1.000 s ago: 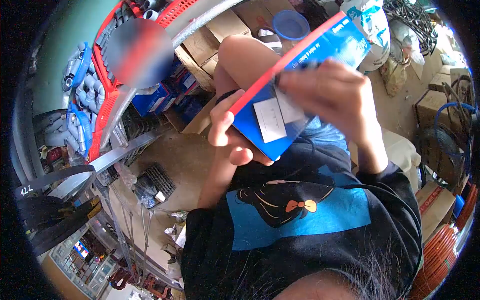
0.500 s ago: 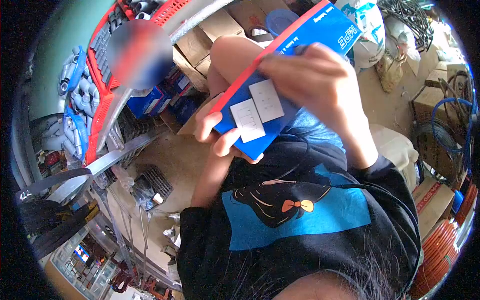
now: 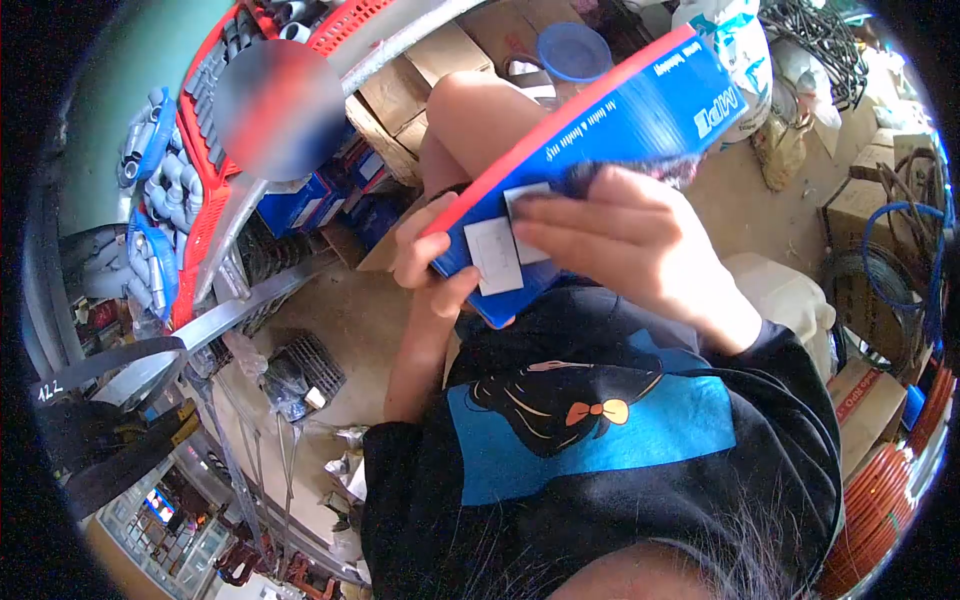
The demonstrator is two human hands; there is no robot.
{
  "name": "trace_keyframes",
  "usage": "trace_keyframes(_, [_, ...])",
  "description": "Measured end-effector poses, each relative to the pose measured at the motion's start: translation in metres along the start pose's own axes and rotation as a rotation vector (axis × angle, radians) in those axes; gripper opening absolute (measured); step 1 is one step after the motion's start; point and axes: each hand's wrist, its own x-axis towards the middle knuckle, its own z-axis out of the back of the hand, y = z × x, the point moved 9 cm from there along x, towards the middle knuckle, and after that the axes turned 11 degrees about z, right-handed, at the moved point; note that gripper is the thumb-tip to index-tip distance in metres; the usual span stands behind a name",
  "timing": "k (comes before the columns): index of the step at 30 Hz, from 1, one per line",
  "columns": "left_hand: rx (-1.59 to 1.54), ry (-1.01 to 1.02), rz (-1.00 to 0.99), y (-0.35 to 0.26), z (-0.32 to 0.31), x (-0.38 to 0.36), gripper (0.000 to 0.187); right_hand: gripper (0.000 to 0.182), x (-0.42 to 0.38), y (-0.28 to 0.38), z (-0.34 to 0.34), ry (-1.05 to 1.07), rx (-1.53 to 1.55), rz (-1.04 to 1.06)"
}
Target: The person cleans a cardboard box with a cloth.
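A long blue cardboard box (image 3: 600, 135) with red edging and white lettering is held tilted over the lap. My left hand (image 3: 432, 262) grips its lower left end, fingers over the red edge and thumb on the blue face. Two white labels sit side by side there; the nearer label (image 3: 493, 257) shows fully, the other label (image 3: 532, 205) is partly covered. My right hand (image 3: 640, 225) presses a bunched dark cloth (image 3: 672, 168) against the box face, its blurred fingertips over the second label. Most of the cloth is hidden behind the fingers.
Red crates (image 3: 205, 235) of grey pipe fittings stand at the left. Cardboard boxes (image 3: 445, 55) and a blue round tub (image 3: 574, 52) lie beyond my knee. White plastic bags (image 3: 735, 60) are at the upper right, with coiled orange pipe (image 3: 880, 510) at the lower right.
My right hand and the cloth have moved down and left along the box, onto the second label. The box has shifted slightly rightward and its far end has dipped. My left hand keeps its grip.
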Motion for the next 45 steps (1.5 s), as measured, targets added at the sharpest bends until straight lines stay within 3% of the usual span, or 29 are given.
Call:
trace_keyframes(3, [-0.001, -0.069, -0.090, 0.003, -0.001, -0.008, 0.041, 0.031, -0.019, -0.018, 0.014, 0.109, 0.088, -0.078])
trace_keyframes(6, [-0.003, -0.110, -0.066, -0.003, -0.004, 0.002, 0.045, 0.034, -0.031, -0.058, 0.041, -0.047, -0.156, -0.332])
trace_keyframes(10, [0.010, -0.204, -0.120, -0.007, -0.010, -0.003, 0.043, 0.036, -0.031, -0.034, 0.026, -0.039, -0.132, -0.234])
trace_keyframes(12, [0.051, -0.115, -0.082, -0.007, -0.007, -0.005, 0.039, 0.035, -0.035, -0.022, 0.020, 0.005, 0.063, -0.226])
trace_keyframes(14, [0.046, -0.066, -0.052, -0.005, -0.005, -0.005, 0.037, 0.035, -0.045, -0.026, 0.028, 0.004, 0.042, -0.241])
trace_keyframes(18, [0.067, -0.129, -0.080, -0.007, -0.006, -0.003, 0.037, 0.030, -0.073, -0.063, 0.064, -0.189, -0.322, -0.550])
trace_keyframes(20, [0.057, -0.140, -0.084, -0.010, -0.009, -0.001, 0.039, 0.030, -0.080, -0.069, 0.067, -0.219, -0.402, -0.582])
trace_keyframes(22, [0.051, -0.143, -0.087, -0.010, -0.011, 0.001, 0.041, 0.031, -0.072, -0.054, 0.058, -0.200, -0.365, -0.388])
trace_keyframes(24, [0.046, -0.181, -0.139, -0.007, -0.009, -0.001, 0.047, 0.028, -0.072, -0.046, 0.056, -0.186, -0.354, -0.396])
trace_keyframes(26, [0.070, -0.225, -0.205, -0.006, -0.005, -0.005, 0.056, 0.027, -0.081, -0.064, 0.069, -0.196, -0.393, -0.437])
trace_keyframes(28, [0.049, -0.173, -0.190, -0.006, -0.007, -0.005, 0.051, 0.024, -0.101, -0.097, 0.085, -0.250, -0.472, -0.685])
trace_keyframes(33, [0.077, -0.129, -0.118, -0.015, -0.014, 0.004, 0.045, 0.022, -0.098, -0.101, 0.081, -0.246, -0.457, -0.772])
trace_keyframes(34, [0.071, -0.140, -0.118, -0.014, -0.014, 0.002, 0.046, 0.025, -0.085, -0.090, 0.073, -0.215, -0.417, -0.615])
trace_keyframes(39, [0.141, -0.148, -0.077, -0.010, -0.007, -0.008, 0.043, 0.028, -0.050, -0.042, 0.042, -0.093, -0.143, -0.388])
trace_keyframes(42, [0.145, -0.120, -0.073, -0.011, -0.007, -0.009, 0.046, 0.030, -0.065, -0.068, 0.059, -0.105, -0.273, -0.440])
trace_keyframes(45, [0.160, -0.097, -0.060, -0.012, -0.009, -0.005, 0.044, 0.025, -0.087, -0.111, 0.085, -0.199, -0.454, -0.751])
